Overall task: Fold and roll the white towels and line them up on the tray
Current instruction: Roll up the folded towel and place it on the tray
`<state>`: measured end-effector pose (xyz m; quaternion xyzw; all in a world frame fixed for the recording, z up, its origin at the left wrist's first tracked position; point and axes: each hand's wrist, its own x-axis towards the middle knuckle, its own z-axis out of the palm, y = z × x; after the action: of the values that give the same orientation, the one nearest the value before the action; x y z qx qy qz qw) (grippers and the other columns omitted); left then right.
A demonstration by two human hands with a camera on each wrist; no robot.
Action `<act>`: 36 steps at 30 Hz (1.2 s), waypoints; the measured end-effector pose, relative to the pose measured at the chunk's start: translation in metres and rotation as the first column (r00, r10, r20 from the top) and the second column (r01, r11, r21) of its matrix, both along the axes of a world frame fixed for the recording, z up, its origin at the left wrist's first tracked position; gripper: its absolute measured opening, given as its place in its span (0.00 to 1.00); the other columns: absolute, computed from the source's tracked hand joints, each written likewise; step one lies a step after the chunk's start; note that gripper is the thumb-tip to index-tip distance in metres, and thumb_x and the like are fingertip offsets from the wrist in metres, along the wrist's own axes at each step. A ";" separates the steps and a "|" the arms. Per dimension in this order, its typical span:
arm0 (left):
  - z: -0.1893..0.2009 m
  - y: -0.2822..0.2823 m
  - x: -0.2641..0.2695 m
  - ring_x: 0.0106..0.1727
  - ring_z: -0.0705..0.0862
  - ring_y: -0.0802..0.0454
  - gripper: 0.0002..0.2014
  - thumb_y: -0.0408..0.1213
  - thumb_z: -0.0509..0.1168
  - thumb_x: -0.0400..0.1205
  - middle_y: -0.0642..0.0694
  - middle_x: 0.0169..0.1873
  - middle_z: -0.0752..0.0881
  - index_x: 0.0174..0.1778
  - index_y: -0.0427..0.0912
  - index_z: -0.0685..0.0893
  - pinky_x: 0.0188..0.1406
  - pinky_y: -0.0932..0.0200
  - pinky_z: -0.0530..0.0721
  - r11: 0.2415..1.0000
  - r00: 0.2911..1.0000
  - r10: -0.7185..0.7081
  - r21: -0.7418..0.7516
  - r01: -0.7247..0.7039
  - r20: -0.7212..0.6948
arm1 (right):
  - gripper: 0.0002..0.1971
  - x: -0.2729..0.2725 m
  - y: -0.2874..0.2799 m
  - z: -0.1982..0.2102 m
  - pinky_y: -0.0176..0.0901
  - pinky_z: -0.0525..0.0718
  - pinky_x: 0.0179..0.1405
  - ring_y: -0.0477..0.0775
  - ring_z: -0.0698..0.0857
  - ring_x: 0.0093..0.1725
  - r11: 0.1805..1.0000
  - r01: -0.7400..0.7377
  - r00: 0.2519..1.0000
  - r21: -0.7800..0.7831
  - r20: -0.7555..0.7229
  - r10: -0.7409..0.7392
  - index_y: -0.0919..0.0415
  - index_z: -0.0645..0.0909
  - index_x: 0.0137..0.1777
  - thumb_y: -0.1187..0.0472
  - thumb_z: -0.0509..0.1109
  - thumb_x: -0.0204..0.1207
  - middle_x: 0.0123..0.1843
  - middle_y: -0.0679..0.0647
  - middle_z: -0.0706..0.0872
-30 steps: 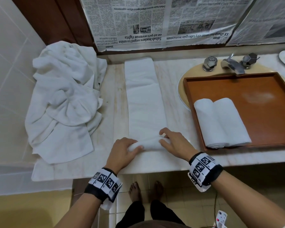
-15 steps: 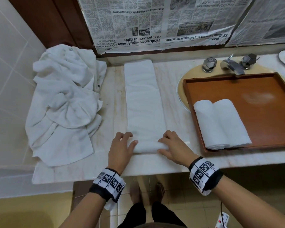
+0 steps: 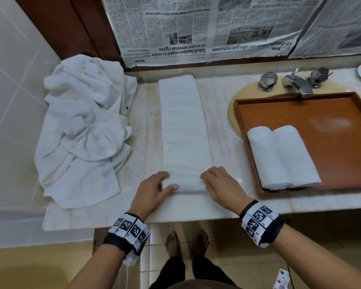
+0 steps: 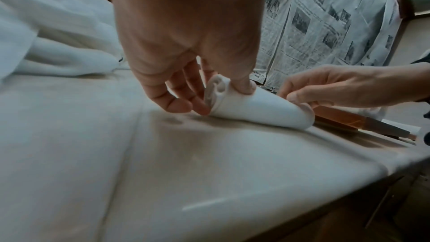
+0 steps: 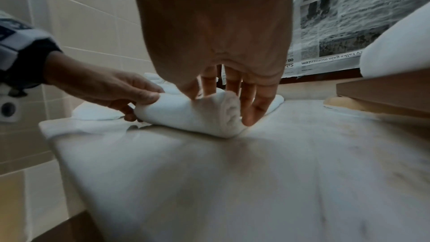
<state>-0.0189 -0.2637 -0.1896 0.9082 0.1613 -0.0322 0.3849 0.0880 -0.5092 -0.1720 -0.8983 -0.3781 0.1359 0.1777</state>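
Head view. Counter (image 3: 221, 126): pale marble, carrying all items listed. Folded towel (image 3: 184, 130): a long white strip lying lengthwise from the back wall toward the person, its near end wound into a short roll. Left hand (image 3: 152, 191): at the roll's left end, thumb lying on top of the roll, fingers curled round the far side. Right hand (image 3: 221, 186): at the roll's right end, fingers bent over it. Tray (image 3: 331, 142): brown wood, resting over the sink at the right. Rolled towels (image 3: 281, 156): two white rolls side by side, touching, at the tray's near left. Towel heap (image 3: 83, 130): crumpled white cloth at the counter's left, against the tiled wall. Tap (image 3: 296, 82): metal, behind the tray. Newspaper (image 3: 206, 28): sheets covering the wall above.

Left wrist view. Left hand (image 4: 186, 47): thumb pressing down on the roll's top, fingertips tucked against its open spiral end, so the folded towel (image 4: 256, 108) is gripped. Right hand (image 4: 337, 86): holding the far end. Tray (image 4: 349, 119) edge just beyond.

Right wrist view. Right hand (image 5: 223, 43): fingers curved down over the spiral end of the folded towel (image 5: 186, 115), thumb on its top. Left hand (image 5: 109, 87): clasping the other end.
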 end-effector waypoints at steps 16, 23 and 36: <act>0.005 -0.005 0.001 0.44 0.85 0.65 0.27 0.61 0.73 0.77 0.61 0.56 0.78 0.70 0.60 0.76 0.42 0.74 0.77 0.986 0.990 0.134 -0.108 -0.128 0.049 | 0.17 0.024 0.009 0.005 0.47 0.76 0.54 0.59 0.80 0.56 0.997 0.071 0.964 0.039 -0.260 -0.058 0.56 0.76 0.73 0.54 0.57 0.89 0.55 0.57 0.85; -0.007 0.006 -0.006 0.45 0.87 0.61 0.16 0.59 0.64 0.84 0.55 0.44 0.90 0.63 0.56 0.83 0.48 0.61 0.83 0.982 0.994 0.105 -0.153 -0.108 -0.031 | 0.14 0.007 0.011 0.007 0.56 0.82 0.48 0.60 0.80 0.51 0.998 0.040 0.989 0.044 -0.147 -0.034 0.50 0.75 0.70 0.59 0.57 0.87 0.59 0.55 0.82; 0.015 -0.007 0.016 0.42 0.82 0.58 0.08 0.47 0.67 0.84 0.53 0.51 0.79 0.56 0.52 0.81 0.44 0.56 0.80 0.994 0.996 0.089 0.065 -0.090 0.012 | 0.24 0.016 0.018 0.011 0.47 0.78 0.53 0.53 0.70 0.69 0.986 -0.043 0.986 -0.162 -0.166 0.016 0.55 0.76 0.75 0.46 0.66 0.83 0.70 0.50 0.74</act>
<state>-0.0033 -0.2708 -0.1749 0.9122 0.2010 -0.0055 0.3570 0.1045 -0.4908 -0.1609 -0.8900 -0.3631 0.2427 0.1310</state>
